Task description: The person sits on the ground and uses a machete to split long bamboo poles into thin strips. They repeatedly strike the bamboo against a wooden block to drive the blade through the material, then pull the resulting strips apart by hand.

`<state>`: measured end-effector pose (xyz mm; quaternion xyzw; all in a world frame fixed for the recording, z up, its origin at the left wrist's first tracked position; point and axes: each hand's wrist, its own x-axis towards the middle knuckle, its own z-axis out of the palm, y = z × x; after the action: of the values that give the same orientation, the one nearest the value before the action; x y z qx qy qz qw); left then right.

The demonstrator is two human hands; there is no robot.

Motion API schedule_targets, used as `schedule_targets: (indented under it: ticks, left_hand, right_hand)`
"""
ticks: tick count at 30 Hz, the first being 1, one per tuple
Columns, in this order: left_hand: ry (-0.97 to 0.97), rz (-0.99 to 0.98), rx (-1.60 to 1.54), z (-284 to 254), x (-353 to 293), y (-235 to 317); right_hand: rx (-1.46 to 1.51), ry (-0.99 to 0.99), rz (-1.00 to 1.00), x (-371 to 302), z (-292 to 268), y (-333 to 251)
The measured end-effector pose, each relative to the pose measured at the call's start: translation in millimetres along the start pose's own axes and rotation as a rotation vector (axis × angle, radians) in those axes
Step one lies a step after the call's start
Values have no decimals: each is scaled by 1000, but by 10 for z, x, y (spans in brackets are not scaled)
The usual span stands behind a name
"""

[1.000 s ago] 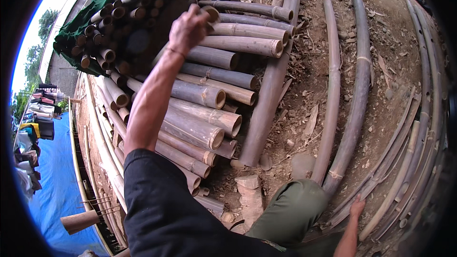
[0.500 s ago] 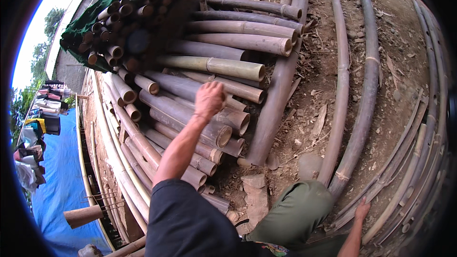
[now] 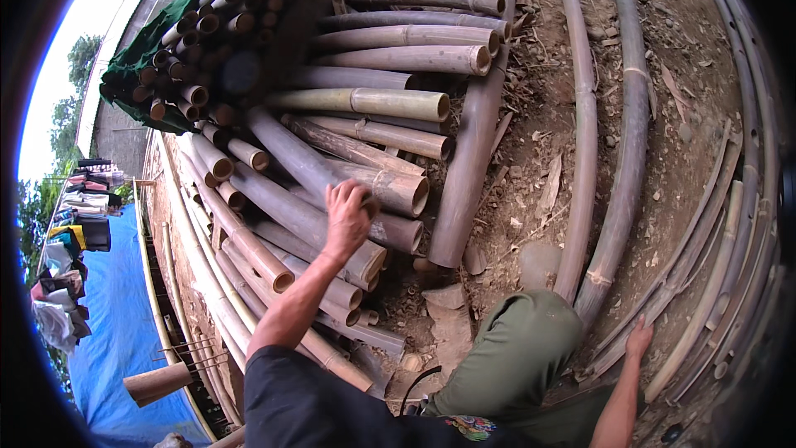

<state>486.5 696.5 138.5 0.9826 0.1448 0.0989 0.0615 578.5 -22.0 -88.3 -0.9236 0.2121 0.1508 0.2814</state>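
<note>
My left hand (image 3: 351,211) has its fingers curled over the near end of a thick grey-brown bamboo pole (image 3: 290,149), which slants down from the pile's back left. Beneath and beside it lie other cut bamboo poles (image 3: 390,191), their round ends toward me. The palm and the gripped end are partly hidden. At the lower right, my right hand (image 3: 638,338) hangs low with its fingers stretched out, next to split bamboo strips (image 3: 663,290). Nothing shows in that hand.
A thick bamboo pole (image 3: 470,158) lies crosswise by the pile's ends. Two long poles (image 3: 634,116) stretch over the dirt ground (image 3: 543,116) to the right. Upper left is a stack of bamboo (image 3: 195,95) with a green cover (image 3: 124,75). A blue tarp (image 3: 112,299) lies left.
My left hand has moved down and slightly left, and the pole under it now slants more steeply. Some neighbouring poles have shifted. My right hand has risen slightly beside the strips.
</note>
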Motion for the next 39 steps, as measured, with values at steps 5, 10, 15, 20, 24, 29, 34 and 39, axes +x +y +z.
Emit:
schedule_targets:
  ticks: [5,10,15,20,24,29,34,39]
  left_hand:
    - [415,-36,-212,368,1067,428]
    - [-347,341,255,457,795,780]
    - [-63,194,189,680,463,340]
    - [180,-34,228,-178,1385,233]
    - [-4,-312,414,-479,1900,302]
    - [-406,500,127,124,972,1021]
    - [-168,379,152,921,291,613]
    - [-513,286,595,1170,694,835]
  right_hand:
    - [-55,1,39,-15,4,-113]
    - [-140,23,31,37,20,-10]
    - [-61,-10,7,19,43,-67]
    - [32,-16,-63,-6,4,-59]
    - [38,11,-64,71,112,9]
    - [-20,27,-69,24,33,-5]
    - [4,-22,-25,-12,12,-95]
    - [-132,55,31,112,-12,186]
